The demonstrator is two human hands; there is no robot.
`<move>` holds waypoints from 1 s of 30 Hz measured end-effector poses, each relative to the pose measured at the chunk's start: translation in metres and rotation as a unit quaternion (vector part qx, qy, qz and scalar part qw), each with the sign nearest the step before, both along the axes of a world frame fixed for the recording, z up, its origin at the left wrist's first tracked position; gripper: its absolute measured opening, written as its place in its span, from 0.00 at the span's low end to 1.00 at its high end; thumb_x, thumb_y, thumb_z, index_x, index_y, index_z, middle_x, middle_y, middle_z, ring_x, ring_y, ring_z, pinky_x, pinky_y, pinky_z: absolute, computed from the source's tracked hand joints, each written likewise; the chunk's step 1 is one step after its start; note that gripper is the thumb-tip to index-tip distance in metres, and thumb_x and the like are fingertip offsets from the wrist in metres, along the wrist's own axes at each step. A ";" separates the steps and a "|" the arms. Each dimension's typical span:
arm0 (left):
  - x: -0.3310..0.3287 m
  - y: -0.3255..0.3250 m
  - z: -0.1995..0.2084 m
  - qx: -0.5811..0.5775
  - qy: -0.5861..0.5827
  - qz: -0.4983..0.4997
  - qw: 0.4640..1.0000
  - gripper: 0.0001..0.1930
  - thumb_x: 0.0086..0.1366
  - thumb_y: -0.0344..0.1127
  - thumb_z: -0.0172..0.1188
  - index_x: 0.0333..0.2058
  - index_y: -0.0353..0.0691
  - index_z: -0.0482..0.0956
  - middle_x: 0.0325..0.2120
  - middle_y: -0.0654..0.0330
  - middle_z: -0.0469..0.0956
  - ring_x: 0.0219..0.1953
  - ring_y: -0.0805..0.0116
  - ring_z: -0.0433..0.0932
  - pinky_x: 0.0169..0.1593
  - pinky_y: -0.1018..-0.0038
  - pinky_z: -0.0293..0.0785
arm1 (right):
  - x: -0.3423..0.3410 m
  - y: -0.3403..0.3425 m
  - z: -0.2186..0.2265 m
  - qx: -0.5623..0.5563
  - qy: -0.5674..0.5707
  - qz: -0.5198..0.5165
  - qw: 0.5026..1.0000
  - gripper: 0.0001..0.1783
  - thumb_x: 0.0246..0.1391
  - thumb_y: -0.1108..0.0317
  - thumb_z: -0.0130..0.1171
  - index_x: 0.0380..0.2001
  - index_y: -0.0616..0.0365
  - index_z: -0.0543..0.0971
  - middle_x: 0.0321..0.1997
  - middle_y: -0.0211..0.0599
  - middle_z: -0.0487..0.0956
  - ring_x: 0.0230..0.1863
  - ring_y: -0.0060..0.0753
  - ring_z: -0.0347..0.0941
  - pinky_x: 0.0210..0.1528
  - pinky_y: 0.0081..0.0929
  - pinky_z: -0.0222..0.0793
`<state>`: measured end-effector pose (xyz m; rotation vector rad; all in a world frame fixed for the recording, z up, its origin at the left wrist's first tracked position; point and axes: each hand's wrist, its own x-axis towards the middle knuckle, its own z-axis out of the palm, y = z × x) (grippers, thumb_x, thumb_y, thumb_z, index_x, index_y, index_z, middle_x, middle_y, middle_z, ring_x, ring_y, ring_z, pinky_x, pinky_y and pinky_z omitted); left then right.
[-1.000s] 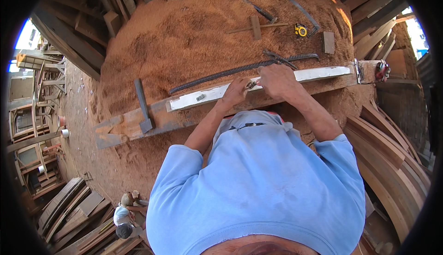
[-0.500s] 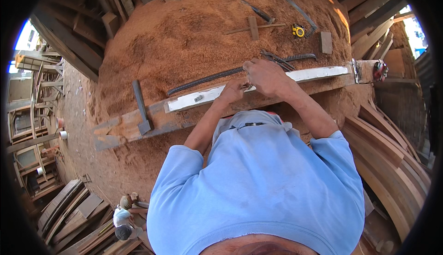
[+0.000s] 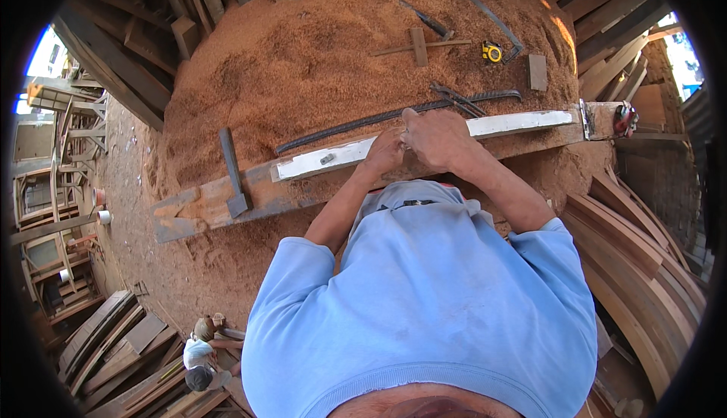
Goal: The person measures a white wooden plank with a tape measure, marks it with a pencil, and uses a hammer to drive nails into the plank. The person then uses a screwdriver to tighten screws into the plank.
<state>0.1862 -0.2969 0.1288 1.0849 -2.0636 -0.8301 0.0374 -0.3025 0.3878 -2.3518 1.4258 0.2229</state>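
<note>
My left hand (image 3: pixel 385 151) and my right hand (image 3: pixel 438 142) meet over a long white-faced bar (image 3: pixel 522 123). Both have their fingers curled together at the bar, and whatever is between them is hidden. The bar lies along a wooden plank (image 3: pixel 204 204). On the bar's left part sits a small grey metal piece (image 3: pixel 327 159). Just beyond my hands, a dark ribbed steel rod (image 3: pixel 341 131) rests on the sawdust, with a pair of pincers (image 3: pixel 457 100) lying across it. To the left, a hammer (image 3: pixel 232 172) has its head on the plank.
Farther off on the sawdust are a yellow tape measure (image 3: pixel 492 52), a metal square (image 3: pixel 496 20), crossed wood strips (image 3: pixel 419 45) and a wood block (image 3: pixel 537 72). A red-and-metal tool (image 3: pixel 624 119) is at the plank's right end. Curved boards (image 3: pixel 628 266) stack at right; another person (image 3: pixel 199 361) is lower left.
My right hand has come down and slightly closer to the left hand, its fingers lower over the white bar. The left hand has stayed almost in place.
</note>
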 end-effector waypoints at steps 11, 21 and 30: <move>-0.013 0.001 0.030 0.059 0.033 -0.003 0.998 0.20 0.59 0.43 0.66 0.49 0.42 0.82 0.49 0.50 0.82 0.52 0.51 0.80 0.55 0.58 0.75 | 0.011 0.008 -0.024 -0.071 -0.014 0.145 0.987 0.19 0.34 0.66 0.69 0.35 0.56 0.85 0.34 0.48 0.85 0.40 0.50 0.83 0.39 0.44 0.78; -0.003 0.001 0.024 -0.028 0.035 -0.033 0.998 0.18 0.52 0.43 0.71 0.39 0.41 0.84 0.44 0.51 0.83 0.51 0.50 0.79 0.53 0.57 0.74 | 0.015 0.003 -0.007 0.024 -0.007 0.086 0.996 0.16 0.50 0.61 0.60 0.39 0.59 0.84 0.41 0.50 0.85 0.45 0.50 0.83 0.46 0.45 0.78; 0.000 0.007 0.030 -0.023 0.027 -0.021 0.999 0.18 0.51 0.43 0.72 0.40 0.41 0.83 0.43 0.51 0.83 0.49 0.48 0.79 0.52 0.57 0.74 | 0.023 0.014 -0.005 -0.007 0.035 0.165 0.986 0.18 0.39 0.66 0.69 0.38 0.59 0.86 0.39 0.48 0.86 0.45 0.46 0.84 0.44 0.45 0.79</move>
